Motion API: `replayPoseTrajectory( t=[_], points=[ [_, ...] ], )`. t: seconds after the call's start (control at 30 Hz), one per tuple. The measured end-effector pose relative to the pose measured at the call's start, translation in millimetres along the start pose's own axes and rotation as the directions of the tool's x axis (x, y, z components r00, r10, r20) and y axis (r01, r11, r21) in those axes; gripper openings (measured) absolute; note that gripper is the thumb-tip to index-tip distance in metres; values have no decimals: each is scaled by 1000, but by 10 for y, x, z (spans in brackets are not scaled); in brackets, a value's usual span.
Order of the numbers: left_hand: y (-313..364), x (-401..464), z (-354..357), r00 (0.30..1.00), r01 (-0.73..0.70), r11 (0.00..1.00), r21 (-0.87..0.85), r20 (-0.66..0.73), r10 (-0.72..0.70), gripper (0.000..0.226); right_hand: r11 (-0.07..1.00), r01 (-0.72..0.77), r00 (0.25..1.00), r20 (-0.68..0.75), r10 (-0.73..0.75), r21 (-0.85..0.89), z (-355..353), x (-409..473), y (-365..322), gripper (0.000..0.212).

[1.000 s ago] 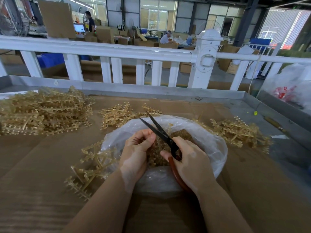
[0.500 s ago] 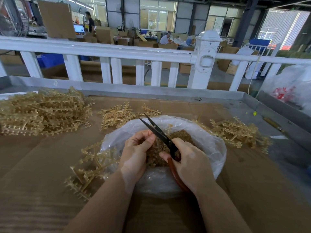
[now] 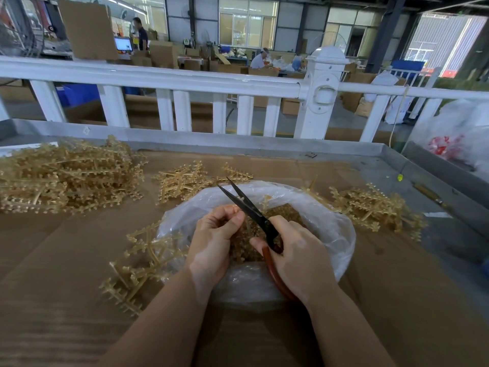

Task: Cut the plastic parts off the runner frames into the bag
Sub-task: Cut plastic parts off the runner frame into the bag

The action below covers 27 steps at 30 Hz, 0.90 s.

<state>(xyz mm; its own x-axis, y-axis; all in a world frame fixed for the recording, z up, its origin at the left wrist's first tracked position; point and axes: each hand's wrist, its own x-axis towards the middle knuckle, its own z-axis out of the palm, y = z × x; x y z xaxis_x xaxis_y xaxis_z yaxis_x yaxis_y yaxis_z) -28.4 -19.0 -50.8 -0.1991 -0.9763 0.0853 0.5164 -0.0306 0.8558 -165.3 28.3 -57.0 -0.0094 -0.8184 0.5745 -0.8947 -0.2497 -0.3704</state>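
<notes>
A: State the grip of each hand.

B: The right hand (image 3: 299, 256) grips the scissors (image 3: 254, 215), fingers curled round the red handles. The blades stand slightly apart and point up and away, over the bag (image 3: 336, 231). The left hand (image 3: 214, 242) pinches a small piece between thumb and fingertips, just beside the blades. The piece is too small and too hidden to identify.

A: Locate the bag.

B: The clear plastic bag sits open on the brown cardboard (image 3: 53, 300) covering the table, directly under both hands. Loose tan parts (image 3: 246, 250) fill its middle.

A: Locate the frames.

B: 4 groups are visible. The large pile (image 3: 66, 176) lies at far left. A smaller cluster (image 3: 185, 181) lies behind the bag. Another pile (image 3: 375, 207) lies to the right of the bag. A few frames (image 3: 135, 263) lie at the bag's left edge, touching it and partly under the plastic.

A: Describe the surroundings.

B: A grey metal rim (image 3: 238, 144) borders the table. Behind it runs a white railing (image 3: 169, 80). Beyond the railing are cardboard boxes and people at work. A white sack (image 3: 460, 133) with red print stands at far right.
</notes>
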Motion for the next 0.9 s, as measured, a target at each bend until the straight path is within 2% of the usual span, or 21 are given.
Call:
replayPoseTrajectory(
  t=[0.3, 0.63, 0.8, 0.9],
  points=[
    [-22, 17, -17, 1000, 8, 1000, 3, -10, -8, 37, 1000, -14, 999, 43, 14, -10, -7, 8, 2, 32],
    [-1, -3, 5, 998, 43, 999, 8, -54, -43, 25, 999, -25, 999, 45, 26, -19, -25, 9, -11, 30],
    [-3, 3, 8, 998, 33, 999, 17, -49, -32, 33, 999, -28, 999, 39, 29, -17, -27, 16, -18, 31],
    [-5, 6, 0, 999, 32, 999, 22, -41, -31, 29, 999, -29, 998, 50, 30, -19, -34, 15, -23, 31]
  ],
)
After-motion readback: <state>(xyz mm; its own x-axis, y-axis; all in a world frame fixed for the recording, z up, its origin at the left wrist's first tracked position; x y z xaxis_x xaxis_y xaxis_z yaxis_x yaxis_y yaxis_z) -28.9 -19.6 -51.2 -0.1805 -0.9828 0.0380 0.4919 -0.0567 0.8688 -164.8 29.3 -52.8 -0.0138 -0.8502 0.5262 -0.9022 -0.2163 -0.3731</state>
